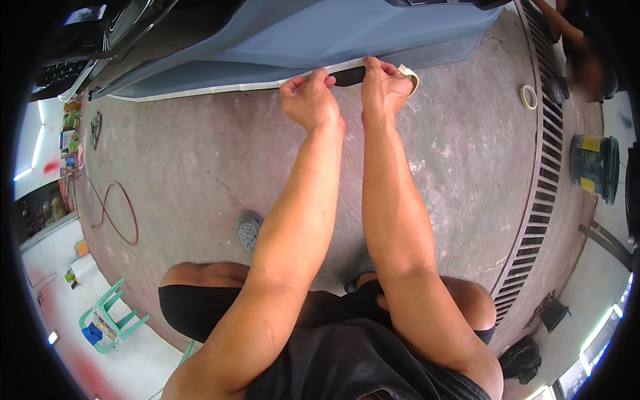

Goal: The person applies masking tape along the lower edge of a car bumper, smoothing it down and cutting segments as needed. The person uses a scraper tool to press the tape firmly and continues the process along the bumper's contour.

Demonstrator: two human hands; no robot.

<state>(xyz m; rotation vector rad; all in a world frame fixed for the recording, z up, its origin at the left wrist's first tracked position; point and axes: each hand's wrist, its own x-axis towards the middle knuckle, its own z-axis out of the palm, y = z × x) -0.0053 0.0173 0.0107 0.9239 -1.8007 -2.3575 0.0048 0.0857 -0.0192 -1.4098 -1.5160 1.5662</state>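
A blue-grey car body panel (293, 33) spans the top of the view, and a pale strip of masking tape (200, 91) runs along its lower edge. Both my arms reach forward to that edge. My left hand (311, 101) is closed, its fingers and thumb pinching at the taped edge. Just to its right, my right hand (385, 90) pinches the tape at the edge with its fingertips. A roll of masking tape (415, 81) sits against the right side of this hand, partly hidden by it. A dark patch (349, 77) shows under the edge between my hands.
A second tape roll (529, 97) lies on the concrete floor, beside a metal drain grate (539, 207). Another person (587, 57) is at the upper right, above a dark bucket (593, 167). Leftward are a red hose (137, 223) and a green stool (123, 319).
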